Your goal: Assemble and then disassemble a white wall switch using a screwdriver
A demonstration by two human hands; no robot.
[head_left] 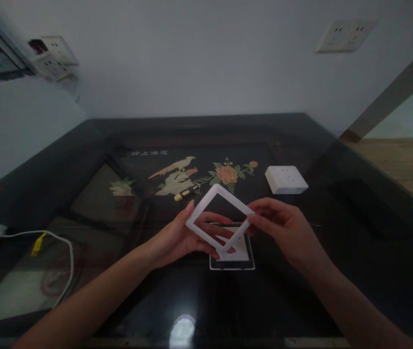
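In the head view, I hold a thin white frame tilted cornerwise above the worktop, over a flat dark-edged piece that lies there. My left fingers are closed on its left corner, the thumb outside the edge and the others behind, showing through the square opening; my right fingers pinch the right corner between thumb and forefinger. I take it for light, hard plastic: stiff enough to keep its square, though its narrow bars might flex or crack if I twisted one corner against the other. The surface looks smooth, so I'd expect some slip under dry skin; the outer edges and corners seem the best hold, with both sides carrying it evenly. As for containers, the flat piece has a dark border around a pale panel, but my fingers and the frame hide part of it, and I cannot tell whether it is a shallow tray. Farther back to the right stands a white socket box, its slotted face upward; it looks closed, and I can't see what is inside.
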